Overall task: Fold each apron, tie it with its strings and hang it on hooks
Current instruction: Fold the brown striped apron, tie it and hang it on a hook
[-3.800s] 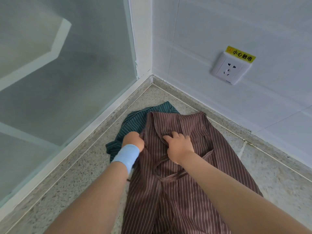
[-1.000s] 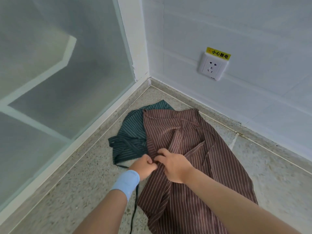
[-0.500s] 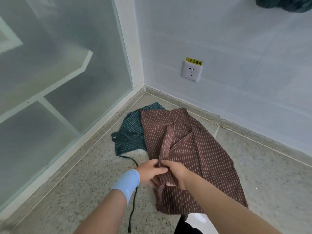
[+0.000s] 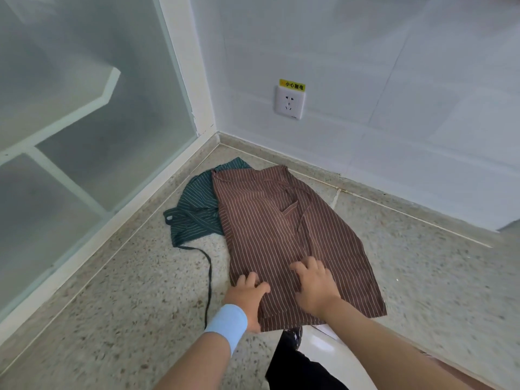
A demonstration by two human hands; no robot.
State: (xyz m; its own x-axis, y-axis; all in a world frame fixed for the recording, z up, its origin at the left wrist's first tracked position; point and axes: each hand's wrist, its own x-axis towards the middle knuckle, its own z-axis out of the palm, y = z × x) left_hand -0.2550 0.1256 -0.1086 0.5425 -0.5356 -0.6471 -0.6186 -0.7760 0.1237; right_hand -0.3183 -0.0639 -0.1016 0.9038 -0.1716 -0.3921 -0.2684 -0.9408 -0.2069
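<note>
A: Where does the brown apron of white-pinstriped cloth (image 4: 267,226) lie?

B: Spread flat on the speckled grey terrazzo floor (image 4: 126,305), in the corner where the white tiled wall (image 4: 394,94) meets the frosted glass partition with its white frame (image 4: 84,122). Its far left edge overlaps a crumpled dark green striped apron (image 4: 194,212), which shows only to the left of it.

A: And the hands?

B: Both are at the near end of the brown cloth. The right hand (image 4: 316,288) rests on top of it, its fingers (image 4: 309,261) spread and lightly bent, pressing the fabric down and gripping nothing. The left hand (image 4: 247,295), with a light blue wristband (image 4: 228,323) on its wrist, sits at the near left edge, the thumb stretched toward the right hand. The picture is blurred there, so whether its fingers pinch the hem or only press on it cannot be told.

A: Any strings in sight?

B: A thin dark string (image 4: 208,277) trails from the green apron over the floor, just left of the left hand. A narrow brown strap (image 4: 301,220) lies across the brown apron's upper half.

A: And on the wall?

B: A white square power socket (image 4: 289,104) with a small yellow warning label (image 4: 292,85) touching its top edge.
</note>
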